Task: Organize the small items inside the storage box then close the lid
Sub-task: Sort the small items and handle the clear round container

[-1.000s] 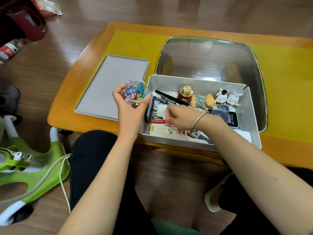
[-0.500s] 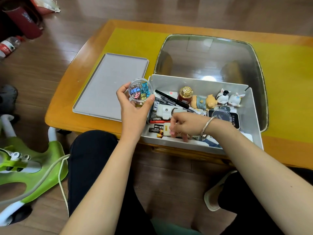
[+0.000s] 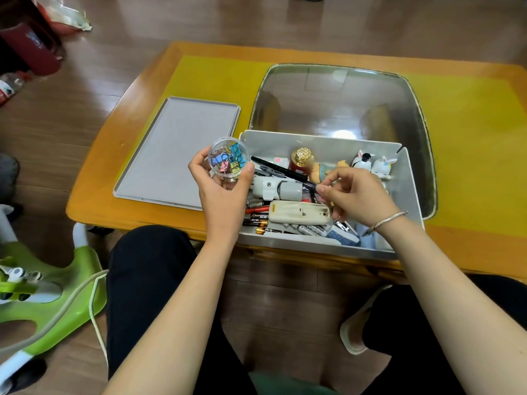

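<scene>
From my feed, far left shows wooden floor (image 3: 85, 89) with a green plastic frame (image 3: 54, 297) and a white cord (image 3: 94, 306); a dark red container (image 3: 34, 49) sits at top left. The orange-rimmed table (image 3: 94, 178) carries a yellow mat (image 3: 470, 143). On it lies the grey lid (image 3: 176, 149), flat, just left of the storage box (image 3: 410, 195). I see the left hand (image 3: 222, 189) curled around a clear round tub (image 3: 226, 159) of coloured binder clips, held over the box's left wall. Inside the box lie batteries (image 3: 261, 222), a white remote (image 3: 299, 213) and figurines (image 3: 373, 165). The right hand (image 3: 353, 195) pinches the end of a black pen (image 3: 279, 171). Behind the box is a glass inset (image 3: 342, 101).
</scene>
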